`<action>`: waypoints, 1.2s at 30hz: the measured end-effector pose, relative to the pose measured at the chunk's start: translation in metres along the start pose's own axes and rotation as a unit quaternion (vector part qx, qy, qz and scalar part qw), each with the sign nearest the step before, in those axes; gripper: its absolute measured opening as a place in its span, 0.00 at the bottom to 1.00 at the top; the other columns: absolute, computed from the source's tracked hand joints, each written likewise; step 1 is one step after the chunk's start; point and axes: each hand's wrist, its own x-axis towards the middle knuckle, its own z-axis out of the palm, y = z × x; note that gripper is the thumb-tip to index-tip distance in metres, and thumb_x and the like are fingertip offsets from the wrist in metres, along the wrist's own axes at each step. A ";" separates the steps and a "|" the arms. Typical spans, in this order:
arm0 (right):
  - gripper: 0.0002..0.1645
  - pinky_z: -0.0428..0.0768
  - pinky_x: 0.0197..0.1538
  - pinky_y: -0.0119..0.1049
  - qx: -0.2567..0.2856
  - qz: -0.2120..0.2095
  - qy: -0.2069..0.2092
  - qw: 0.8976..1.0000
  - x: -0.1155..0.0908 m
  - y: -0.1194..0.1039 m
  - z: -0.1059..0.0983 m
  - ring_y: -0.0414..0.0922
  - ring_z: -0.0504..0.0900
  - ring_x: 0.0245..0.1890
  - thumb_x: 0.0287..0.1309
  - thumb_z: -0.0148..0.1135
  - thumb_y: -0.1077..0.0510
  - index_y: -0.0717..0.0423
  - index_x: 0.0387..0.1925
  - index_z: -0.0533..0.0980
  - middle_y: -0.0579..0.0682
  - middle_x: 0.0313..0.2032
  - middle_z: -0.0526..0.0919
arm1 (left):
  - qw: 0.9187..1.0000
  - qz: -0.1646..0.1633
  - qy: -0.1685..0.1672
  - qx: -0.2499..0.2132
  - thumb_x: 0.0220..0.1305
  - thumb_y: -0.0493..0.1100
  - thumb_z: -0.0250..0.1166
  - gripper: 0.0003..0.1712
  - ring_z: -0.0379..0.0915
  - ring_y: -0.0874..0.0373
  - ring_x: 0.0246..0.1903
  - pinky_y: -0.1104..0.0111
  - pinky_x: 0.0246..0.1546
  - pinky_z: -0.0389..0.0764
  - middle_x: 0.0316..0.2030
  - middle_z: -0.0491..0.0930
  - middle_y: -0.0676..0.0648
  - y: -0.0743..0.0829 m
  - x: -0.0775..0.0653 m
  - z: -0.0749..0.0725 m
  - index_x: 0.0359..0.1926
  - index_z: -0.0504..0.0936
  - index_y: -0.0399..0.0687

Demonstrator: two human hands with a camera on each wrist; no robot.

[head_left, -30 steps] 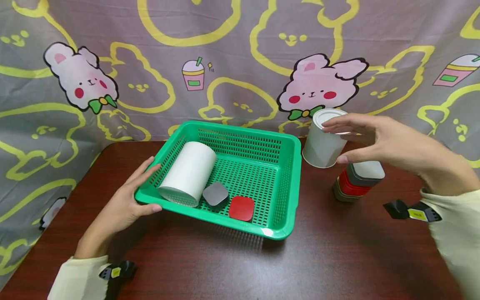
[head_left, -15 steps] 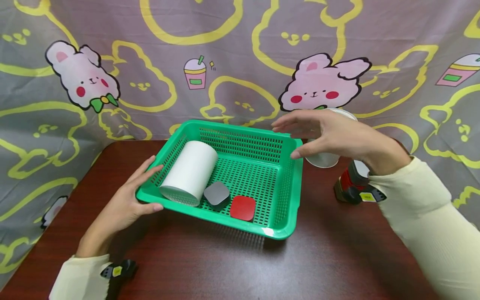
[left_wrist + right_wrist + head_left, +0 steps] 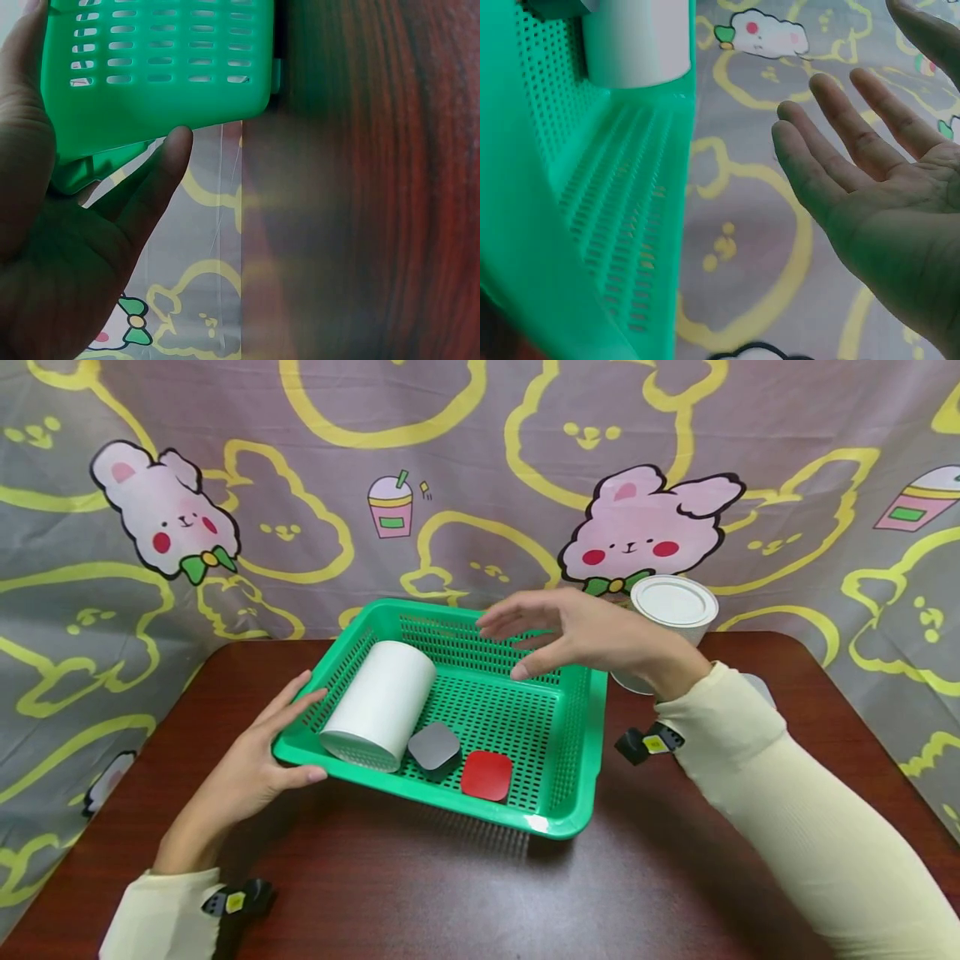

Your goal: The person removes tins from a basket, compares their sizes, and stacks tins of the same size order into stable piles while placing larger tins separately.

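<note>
A green plastic basket with slotted walls stands on the table. Inside lie a white cylindrical can on its side, a small grey rounded-square box and a red one. At the basket's left front corner rests my left hand, its fingers fairly straight at the left rim and its thumb at the front rim. My right hand hovers over the basket's back right part with nothing in it. In the right wrist view its fingers are spread and relaxed.
A second, upright white can stands behind the right forearm, partly hidden. The top of the small stack right of it just shows past the sleeve. A patterned curtain hangs behind the dark wooden table.
My right hand has moved left from near the upright can to over the basket, its forearm now covering most of the red and grey stack. My left hand and the basket's contents stay put.
</note>
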 end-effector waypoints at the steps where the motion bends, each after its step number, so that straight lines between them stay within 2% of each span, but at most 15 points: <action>1: 0.34 0.77 0.67 0.51 0.003 -0.004 -0.005 1.000 0.004 0.001 0.002 0.47 0.76 0.69 0.61 0.73 0.60 0.49 0.69 0.75 0.46 0.67 0.80 | 1.000 0.000 0.000 -0.001 0.56 0.43 0.81 0.53 0.46 0.35 0.79 0.90 0.55 0.56 0.85 0.46 0.50 0.000 0.000 0.000 0.80 0.65 0.51; 4: 0.33 0.80 0.64 0.48 0.017 -0.023 -0.020 0.999 0.015 0.003 0.009 0.47 0.77 0.68 0.62 0.72 0.60 0.50 0.68 0.76 0.48 0.66 0.80 | 1.000 0.000 0.000 -0.009 0.55 0.42 0.82 0.54 0.45 0.35 0.79 0.90 0.55 0.56 0.85 0.46 0.49 0.000 0.000 0.000 0.80 0.65 0.51; 8: 0.32 0.82 0.61 0.47 0.049 -0.026 -0.030 0.998 0.028 0.004 0.018 0.47 0.78 0.66 0.61 0.72 0.60 0.51 0.67 0.76 0.48 0.65 0.81 | 1.000 0.002 -0.002 -0.016 0.54 0.40 0.82 0.55 0.45 0.34 0.79 0.90 0.56 0.56 0.85 0.46 0.47 0.000 0.000 -0.001 0.80 0.65 0.50; 15: 0.30 0.83 0.59 0.46 0.047 -0.027 -0.028 0.998 0.049 0.008 0.030 0.46 0.80 0.64 0.61 0.73 0.59 0.52 0.65 0.78 0.49 0.62 0.83 | 1.000 -0.002 -0.002 -0.011 0.54 0.40 0.82 0.55 0.46 0.35 0.79 0.91 0.54 0.57 0.85 0.46 0.47 0.001 0.000 -0.001 0.80 0.64 0.50; 21: 0.31 0.83 0.60 0.47 0.074 -0.034 -0.045 0.996 0.065 0.011 0.036 0.54 0.79 0.65 0.61 0.72 0.62 0.58 0.65 0.76 0.60 0.65 0.79 | 1.000 -0.004 -0.004 -0.009 0.54 0.41 0.82 0.55 0.45 0.34 0.79 0.90 0.54 0.57 0.85 0.45 0.47 0.001 0.000 -0.002 0.80 0.64 0.50; 25: 0.31 0.83 0.60 0.47 0.090 -0.031 -0.077 0.992 0.076 0.019 0.042 0.59 0.77 0.67 0.61 0.71 0.63 0.60 0.66 0.76 0.59 0.66 0.78 | 1.000 -0.008 -0.005 -0.005 0.54 0.42 0.82 0.55 0.46 0.35 0.79 0.89 0.55 0.57 0.85 0.46 0.48 0.001 0.000 -0.001 0.80 0.64 0.51; 30: 0.30 0.83 0.60 0.48 0.106 -0.016 -0.127 0.986 0.085 0.032 0.048 0.57 0.76 0.68 0.61 0.70 0.65 0.61 0.65 0.76 0.57 0.66 0.77 | 1.000 -0.008 -0.004 -0.007 0.54 0.42 0.82 0.55 0.46 0.36 0.79 0.90 0.55 0.57 0.85 0.46 0.48 0.000 0.000 0.000 0.80 0.64 0.50; 36: 0.30 0.83 0.60 0.47 0.094 0.011 -0.152 0.984 0.092 0.039 0.053 0.58 0.74 0.69 0.60 0.71 0.65 0.61 0.64 0.77 0.56 0.65 0.78 | 1.000 -0.003 0.001 -0.013 0.53 0.41 0.83 0.55 0.45 0.35 0.79 0.90 0.55 0.57 0.85 0.46 0.47 0.000 0.000 -0.002 0.80 0.65 0.50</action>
